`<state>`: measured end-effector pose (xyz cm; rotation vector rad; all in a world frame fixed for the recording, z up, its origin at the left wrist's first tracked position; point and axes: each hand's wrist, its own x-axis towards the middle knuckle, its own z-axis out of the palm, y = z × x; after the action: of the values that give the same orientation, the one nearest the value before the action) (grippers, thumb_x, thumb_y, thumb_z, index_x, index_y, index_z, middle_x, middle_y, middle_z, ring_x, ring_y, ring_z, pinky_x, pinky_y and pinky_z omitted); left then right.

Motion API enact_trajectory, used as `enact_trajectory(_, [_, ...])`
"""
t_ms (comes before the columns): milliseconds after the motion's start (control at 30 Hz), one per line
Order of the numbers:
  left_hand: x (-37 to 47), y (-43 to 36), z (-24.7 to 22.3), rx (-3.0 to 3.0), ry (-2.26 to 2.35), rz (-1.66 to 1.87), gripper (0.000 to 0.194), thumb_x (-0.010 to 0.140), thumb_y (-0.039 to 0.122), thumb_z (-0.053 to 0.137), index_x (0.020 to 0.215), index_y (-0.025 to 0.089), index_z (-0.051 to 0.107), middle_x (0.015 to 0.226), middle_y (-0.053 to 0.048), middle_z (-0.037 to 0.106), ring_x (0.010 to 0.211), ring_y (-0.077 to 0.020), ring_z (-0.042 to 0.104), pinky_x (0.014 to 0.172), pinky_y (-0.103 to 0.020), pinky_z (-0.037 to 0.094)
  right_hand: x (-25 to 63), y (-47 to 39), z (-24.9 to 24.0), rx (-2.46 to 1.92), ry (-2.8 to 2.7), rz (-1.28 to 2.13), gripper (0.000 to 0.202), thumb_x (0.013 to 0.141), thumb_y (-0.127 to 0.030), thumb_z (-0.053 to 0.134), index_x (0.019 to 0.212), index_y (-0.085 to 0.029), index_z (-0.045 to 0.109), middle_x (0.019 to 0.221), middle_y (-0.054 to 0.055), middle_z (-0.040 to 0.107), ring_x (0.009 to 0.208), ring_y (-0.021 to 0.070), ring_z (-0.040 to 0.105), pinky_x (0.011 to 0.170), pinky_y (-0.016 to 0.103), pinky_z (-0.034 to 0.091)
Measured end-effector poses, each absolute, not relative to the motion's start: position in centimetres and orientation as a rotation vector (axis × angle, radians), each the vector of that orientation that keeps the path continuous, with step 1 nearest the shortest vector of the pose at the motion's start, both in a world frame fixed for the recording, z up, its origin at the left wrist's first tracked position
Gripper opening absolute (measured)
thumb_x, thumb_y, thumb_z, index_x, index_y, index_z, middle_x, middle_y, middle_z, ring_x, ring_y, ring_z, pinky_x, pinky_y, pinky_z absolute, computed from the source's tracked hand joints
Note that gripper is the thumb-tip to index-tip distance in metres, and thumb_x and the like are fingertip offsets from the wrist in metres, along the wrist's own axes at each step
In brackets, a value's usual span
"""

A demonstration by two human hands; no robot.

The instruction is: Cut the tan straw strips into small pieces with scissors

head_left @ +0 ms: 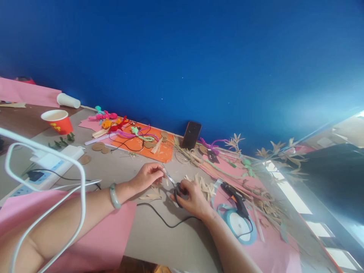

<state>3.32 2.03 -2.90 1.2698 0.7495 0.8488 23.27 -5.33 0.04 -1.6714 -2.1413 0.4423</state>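
Observation:
In the middle of the head view, my right hand [193,199] is closed around the black handles of a pair of scissors [170,177]. The silver blades point up and left towards my left hand [149,176], which wears a pale bangle [115,196] at the wrist. Its fingers are pinched together at the blade tips, and whatever small piece they hold is too small to name. Dry, straw-coloured leaf pieces [152,195] lie on the table below. More of these dry leaf strips [206,185] are heaped just beyond my right hand.
A glue gun [237,199] and a roll of blue ribbon [241,227] lie at right on pink paper. A phone [192,135] leans on the blue wall. Left are a power strip [61,167], a red paper cup [59,123] and a white cable [82,189] crossing before my left forearm.

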Motion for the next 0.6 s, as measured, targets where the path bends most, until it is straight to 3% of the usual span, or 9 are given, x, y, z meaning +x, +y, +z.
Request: enact_trajectory(600, [3.16, 1.75, -2.34, 1.283, 0.709, 0.817, 0.014, 0.080, 0.026, 0.057, 0.073, 0.014, 0.060, 0.065, -0.001, 0.061, 0.059, -0.0098, 0.055, 0.059, -0.021, 0.044, 23.71, -5.16, -0.65, -1.656, -2.046, 0.724, 0.041, 0.073, -0.040, 0.064, 0.056, -0.020, 0.033, 0.051, -0.007, 0.035, 0.052, 0.0084, 0.030, 0.050, 0.022, 0.024])
